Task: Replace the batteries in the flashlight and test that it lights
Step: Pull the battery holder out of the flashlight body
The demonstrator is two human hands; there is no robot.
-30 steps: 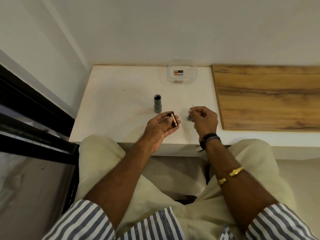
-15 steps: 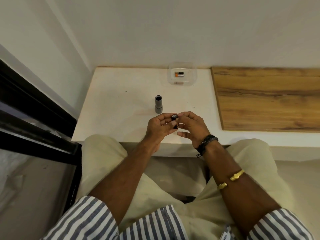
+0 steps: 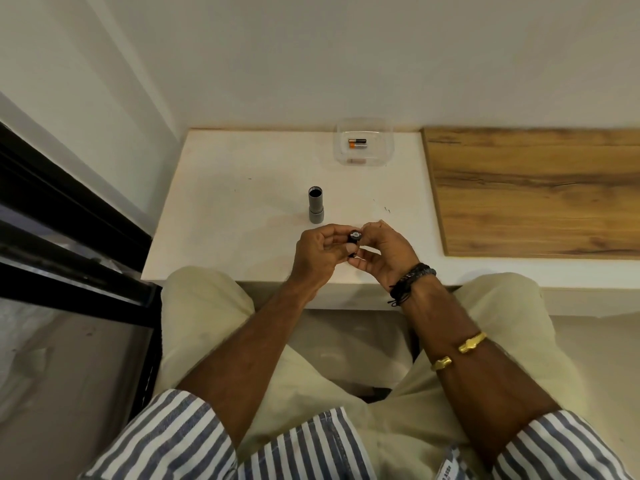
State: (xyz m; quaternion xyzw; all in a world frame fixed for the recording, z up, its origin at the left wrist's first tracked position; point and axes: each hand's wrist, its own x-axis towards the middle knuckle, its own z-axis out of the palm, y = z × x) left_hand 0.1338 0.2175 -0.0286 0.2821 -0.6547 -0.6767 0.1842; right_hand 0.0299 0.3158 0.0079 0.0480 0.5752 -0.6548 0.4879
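We see left hand (image 3: 317, 252) and right hand (image 3: 384, 251), fingers curled, pinching a small black holder (image 3: 354, 239), possibly the battery carrier, over the table (image 3: 225, 202) edge; flashlight (image 3: 315, 205) stands upright just beyond.

Looks like a plain home room: white ledge (image 3: 242, 202) against painted wall (image 3: 311, 64), wood-grain board (image 3: 536, 195), black-framed glass (image 3: 69, 237).

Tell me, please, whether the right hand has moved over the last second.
Yes. The right hand has shifted left, nearer the upright flashlight body, and now pinches the black battery holder together with the left hand.
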